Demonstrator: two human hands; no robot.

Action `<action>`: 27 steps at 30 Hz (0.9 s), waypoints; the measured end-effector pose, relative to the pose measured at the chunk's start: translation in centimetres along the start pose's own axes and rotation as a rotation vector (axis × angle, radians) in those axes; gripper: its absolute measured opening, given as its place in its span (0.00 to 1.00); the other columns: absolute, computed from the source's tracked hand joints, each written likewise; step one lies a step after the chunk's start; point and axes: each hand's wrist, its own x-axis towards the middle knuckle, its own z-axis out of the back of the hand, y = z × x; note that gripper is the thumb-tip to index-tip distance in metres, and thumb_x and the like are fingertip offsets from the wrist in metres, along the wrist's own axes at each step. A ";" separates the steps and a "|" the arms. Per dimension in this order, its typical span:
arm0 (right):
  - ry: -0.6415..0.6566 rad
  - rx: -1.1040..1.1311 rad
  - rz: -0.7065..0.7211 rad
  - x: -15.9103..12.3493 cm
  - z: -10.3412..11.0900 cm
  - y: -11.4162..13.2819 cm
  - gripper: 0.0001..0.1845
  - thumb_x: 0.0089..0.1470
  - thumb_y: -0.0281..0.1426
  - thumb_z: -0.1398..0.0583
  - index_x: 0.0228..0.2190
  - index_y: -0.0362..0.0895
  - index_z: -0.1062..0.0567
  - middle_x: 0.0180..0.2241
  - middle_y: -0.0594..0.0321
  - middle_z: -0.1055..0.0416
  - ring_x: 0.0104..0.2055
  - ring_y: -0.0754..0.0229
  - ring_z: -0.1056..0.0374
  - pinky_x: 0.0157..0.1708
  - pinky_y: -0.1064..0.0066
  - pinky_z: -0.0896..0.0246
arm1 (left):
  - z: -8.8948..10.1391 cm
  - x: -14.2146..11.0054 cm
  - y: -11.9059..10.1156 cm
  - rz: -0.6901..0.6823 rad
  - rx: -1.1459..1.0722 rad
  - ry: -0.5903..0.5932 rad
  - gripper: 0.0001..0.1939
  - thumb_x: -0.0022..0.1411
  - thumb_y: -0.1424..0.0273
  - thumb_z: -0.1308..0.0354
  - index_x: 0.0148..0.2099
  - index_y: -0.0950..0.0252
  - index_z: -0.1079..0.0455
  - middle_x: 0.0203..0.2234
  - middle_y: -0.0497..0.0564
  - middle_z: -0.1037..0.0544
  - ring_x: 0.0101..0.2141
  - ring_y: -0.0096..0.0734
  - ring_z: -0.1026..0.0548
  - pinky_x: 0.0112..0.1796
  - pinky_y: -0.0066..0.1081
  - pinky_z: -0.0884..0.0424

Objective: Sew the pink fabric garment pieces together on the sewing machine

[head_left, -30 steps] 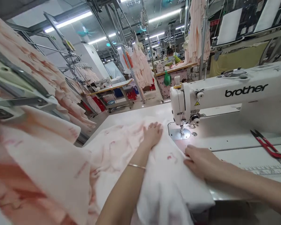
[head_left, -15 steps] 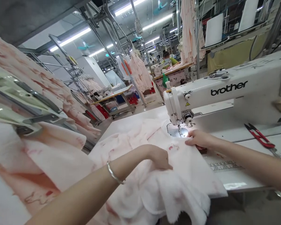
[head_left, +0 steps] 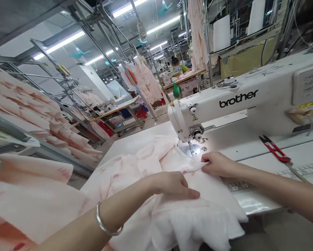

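A pale pink printed garment (head_left: 146, 164) lies bunched on the white sewing table (head_left: 263, 195), hanging over its front edge. My left hand (head_left: 176, 184) rests on the fabric with closed fingers gripping a fold. My right hand (head_left: 215, 164) pinches the fabric's edge just in front of the needle plate (head_left: 189, 150) of the white Brother sewing machine (head_left: 240, 104). A silver bangle (head_left: 105, 226) is on my left wrist.
Red thread snips (head_left: 274, 150) lie on the table to the right. Stacks of pink garments (head_left: 28, 111) hang on a rack at the left. Other sewing tables and a seated person (head_left: 178, 66) are farther back.
My left hand has drawn back from flat near the needle to gripping a fold closer to me. My right hand moved forward to the fabric edge near the needle plate.
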 end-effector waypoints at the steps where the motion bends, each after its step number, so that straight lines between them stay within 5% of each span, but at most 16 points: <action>1: -0.001 0.010 0.007 0.0 0.0 -0.1 0.06 0.51 0.30 0.41 0.26 0.39 0.31 0.27 0.66 0.35 0.30 0.63 0.37 0.31 0.69 0.40 | -0.3 0.2 -0.1 -0.001 -0.026 -0.017 0.18 0.45 0.54 0.44 0.25 0.64 0.30 0.20 0.47 0.33 0.24 0.31 0.35 0.20 0.24 0.44; 9: 0.093 0.250 0.063 -0.6 1.0 -1.2 0.07 0.47 0.31 0.44 0.27 0.41 0.28 0.24 0.67 0.33 0.25 0.65 0.38 0.21 0.77 0.48 | -1.5 0.5 -0.9 -0.183 -0.294 -0.141 0.15 0.50 0.58 0.46 0.32 0.65 0.32 0.25 0.46 0.31 0.25 0.26 0.34 0.23 0.22 0.40; 14: 0.082 0.302 0.039 -0.2 0.7 -1.7 0.07 0.44 0.28 0.46 0.26 0.41 0.29 0.18 0.68 0.38 0.19 0.67 0.44 0.15 0.77 0.56 | -2.4 2.8 -0.1 -0.282 -0.295 -0.401 0.08 0.52 0.67 0.50 0.34 0.65 0.36 0.24 0.46 0.32 0.25 0.27 0.33 0.24 0.24 0.39; 17: 0.038 0.302 0.054 0.2 0.4 -1.9 0.09 0.40 0.23 0.48 0.26 0.41 0.30 0.20 0.68 0.38 0.21 0.66 0.43 0.17 0.77 0.54 | -2.7 5.0 0.6 -0.332 -0.176 -0.629 0.06 0.54 0.69 0.51 0.28 0.66 0.37 0.31 0.52 0.31 0.35 0.38 0.32 0.35 0.35 0.36; 21: -0.031 0.299 0.095 0.1 0.4 -1.9 0.17 0.37 0.19 0.49 0.32 0.43 0.34 0.25 0.69 0.38 0.24 0.67 0.44 0.20 0.78 0.52 | -2.2 6.6 1.1 -0.531 -0.014 -0.723 0.07 0.49 0.74 0.45 0.23 0.65 0.40 0.45 0.54 0.34 0.50 0.43 0.41 0.52 0.45 0.52; 24: 0.013 0.282 0.106 -0.7 0.6 -1.8 0.17 0.36 0.19 0.48 0.32 0.44 0.34 0.20 0.71 0.43 0.21 0.67 0.47 0.19 0.77 0.54 | -1.9 6.9 1.3 -0.615 0.026 -0.718 0.08 0.47 0.78 0.44 0.22 0.64 0.41 0.35 0.50 0.31 0.44 0.37 0.36 0.55 0.45 0.58; 27: -0.051 0.264 0.088 -1.5 0.6 -1.8 0.08 0.41 0.26 0.43 0.29 0.43 0.32 0.22 0.69 0.43 0.24 0.65 0.45 0.22 0.75 0.52 | -2.2 7.0 1.5 -0.605 -0.015 -0.751 0.08 0.49 0.77 0.44 0.23 0.64 0.42 0.31 0.50 0.35 0.39 0.35 0.35 0.50 0.43 0.46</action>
